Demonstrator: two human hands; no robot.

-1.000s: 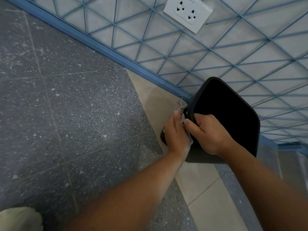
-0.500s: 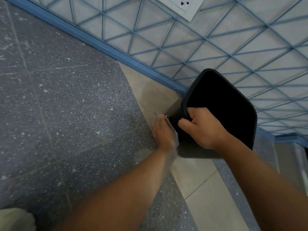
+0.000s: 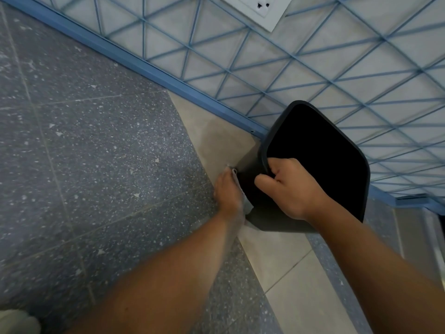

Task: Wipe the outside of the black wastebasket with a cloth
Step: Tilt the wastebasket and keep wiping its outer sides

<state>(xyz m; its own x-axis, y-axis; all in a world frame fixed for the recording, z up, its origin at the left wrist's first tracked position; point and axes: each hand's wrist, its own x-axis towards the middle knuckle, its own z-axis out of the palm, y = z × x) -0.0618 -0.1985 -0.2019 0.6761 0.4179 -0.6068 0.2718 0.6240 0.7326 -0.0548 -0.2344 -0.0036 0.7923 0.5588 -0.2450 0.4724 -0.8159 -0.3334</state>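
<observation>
Black wastebasket (image 3: 337,169) on floor (image 3: 96,153), against blue skirting (image 3: 144,66); interior dark, contents not discernible. Right grip (image 3: 291,186) curled over wastebasket's near rim. Left grip (image 3: 228,189) presses grey cloth (image 3: 245,201) against wastebasket's outer left wall; finger position unclear. White socket (image 3: 260,8) on wall above wastebasket.

One head-worn view only; no second view was available for overlap. The camera looked steeply down and forward, wide-angle, with lines bowed toward the frame edges. The horizon was rolled: the skirting (image 3: 154,68) ran from upper left to right. Floor (image 3: 96,165) filled the left, wall (image 3: 337,68) the upper right. Both forearms entered from the bottom edge; the bin (image 3: 313,153) sat close, right of centre.
</observation>
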